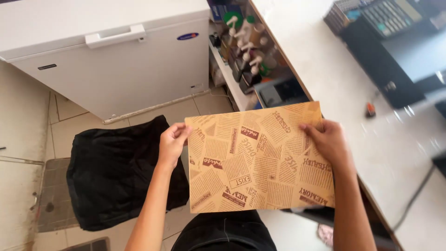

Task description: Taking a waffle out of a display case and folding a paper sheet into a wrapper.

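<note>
Brown kraft paper printed in a newspaper pattern makes up the flat sheet (258, 160) held up in mid-air between the two hands, in front of the person's body and just off the edge of the pale tabletop (371, 135) at the right. The left hand (173, 142) pinches the sheet's left edge near the upper corner, thumb on the near face and fingers curled behind it. The right hand (329, 139) grips the right edge a little below the top corner, with its fingers lying over the printed face and the thumb hidden behind, so the exact pinch there cannot be made out. The sheet looks whole, flat and uncreased, tilted slightly with its right side higher; no fold, wrap or contents show on it, and whether it is a single sheet or a flat bag cannot be told. Judging from that, the handling seems to be at an early point: the paper is picked up and spread taut between both hands, but nothing has been laid on it or put in it, and it has not been set down on the tabletop. On the far right of the tabletop stands a dark cash register (395, 42), well apart from the sheet. Below the tabletop's edge a shelf holds a row of pump bottles (244, 39). A white chest freezer (111, 56) stands on the tiled floor at the upper left, and a black bag (111, 176) sits on the floor beneath the left forearm.
</note>
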